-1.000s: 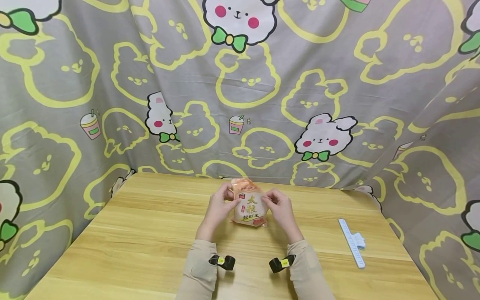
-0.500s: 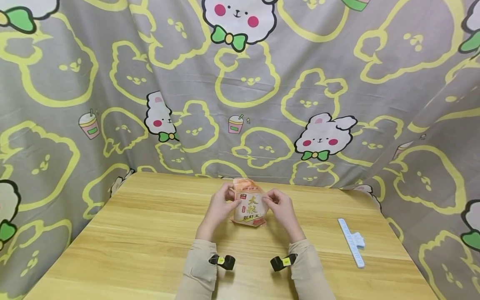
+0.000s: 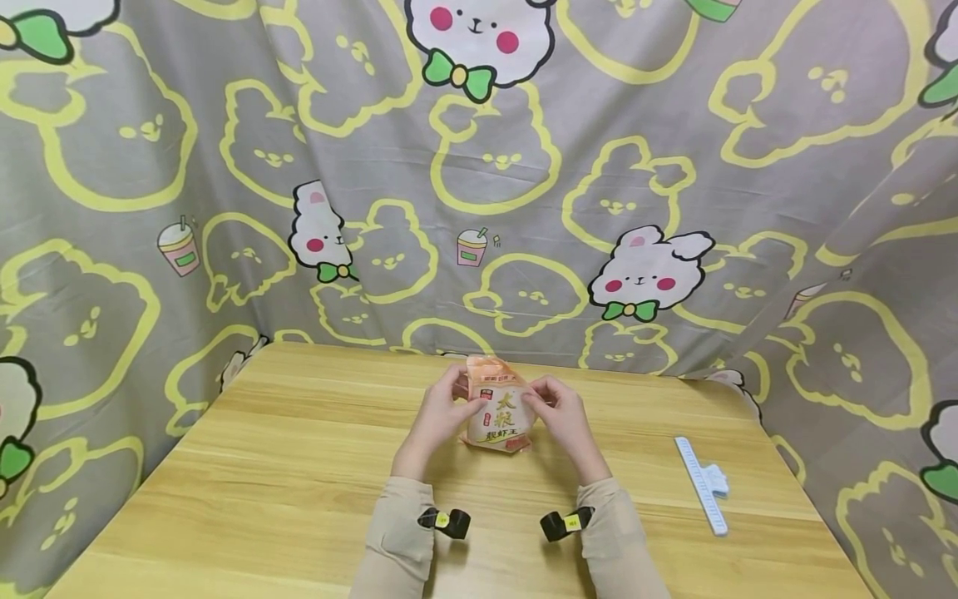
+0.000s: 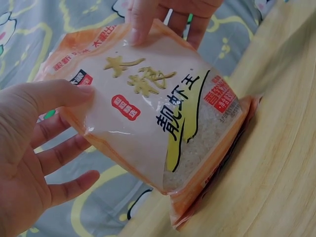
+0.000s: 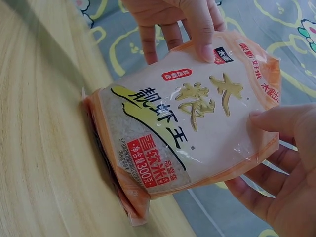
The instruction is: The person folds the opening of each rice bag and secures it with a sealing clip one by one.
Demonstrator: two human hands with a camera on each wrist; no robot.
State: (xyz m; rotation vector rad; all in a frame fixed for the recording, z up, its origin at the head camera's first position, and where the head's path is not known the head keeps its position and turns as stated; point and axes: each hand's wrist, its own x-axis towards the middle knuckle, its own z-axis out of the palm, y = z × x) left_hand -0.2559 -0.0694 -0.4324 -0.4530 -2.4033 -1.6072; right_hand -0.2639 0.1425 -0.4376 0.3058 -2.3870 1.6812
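A small orange-and-white bag of rice point(image 3: 503, 423) stands on its bottom edge at the middle of the table, its printed face toward me. White grains show through its clear lower window in both wrist views. My left hand point(image 3: 440, 409) pinches the bag's left side, thumb on the front and fingers behind. On the opposite side my right hand point(image 3: 557, 409) holds it the same way, thumb against the front. Seen close in the left wrist view, the rice bag point(image 4: 143, 98) has a crinkled orange top. Parts of the fingers are hidden behind it.
A pale blue ruler-like bar with a clip on its side point(image 3: 703, 485) lies on the wooden table point(image 3: 284, 466) at the right. Behind the table's far edge hangs a grey cartoon-print curtain point(image 3: 524, 191), which also runs along both sides.
The top of the rice bag has shifted very slightly to the right. Both hands keep their hold on its sides.
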